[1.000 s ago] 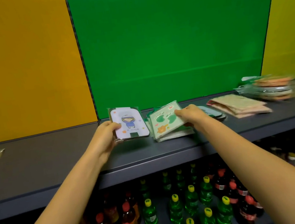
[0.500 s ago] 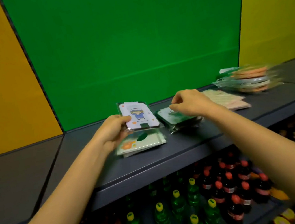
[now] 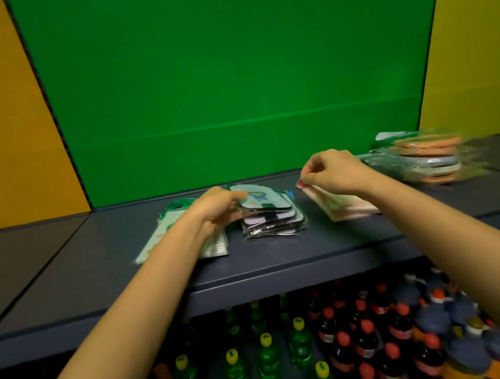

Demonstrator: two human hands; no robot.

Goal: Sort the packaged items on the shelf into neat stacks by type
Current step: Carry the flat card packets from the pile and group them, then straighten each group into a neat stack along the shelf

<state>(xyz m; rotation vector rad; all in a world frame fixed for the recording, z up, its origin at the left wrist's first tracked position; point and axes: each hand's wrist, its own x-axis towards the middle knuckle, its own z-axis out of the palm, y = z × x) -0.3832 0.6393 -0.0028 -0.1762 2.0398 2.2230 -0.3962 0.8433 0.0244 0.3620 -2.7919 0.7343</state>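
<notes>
The right hand (image 3: 333, 174) has left the middle stack (image 3: 274, 221) and now sits further right, over the beige packs (image 3: 346, 206). The left hand (image 3: 219, 208) has moved from above the green packs (image 3: 182, 240) across to that middle stack.

The left hand grips the top pack (image 3: 263, 198) at its left edge: the thumb lies on its face and the other fingers curl in against the side of the stack below. That pack is pale with a blue figure, and it lies slightly askew on the rounded, dark-edged packs beneath it. The green packs lie flat just left of the stack, partly under the left wrist and forearm.

The right hand pinches the far left corner of the beige packs between thumb and forefinger; the remaining fingers are curled into the palm. Whether the corner is lifted clear of the pile is hard to tell. The beige packs lie just right of the middle stack, apart from it.

A round stack (image 3: 429, 161) in clear wrap stands further right, blurred. All four groups rest on the grey shelf (image 3: 285, 268), near its back edge. Below the shelf stand green bottles (image 3: 267, 357) with yellow caps and dark bottles (image 3: 366, 343) with red caps.
</notes>
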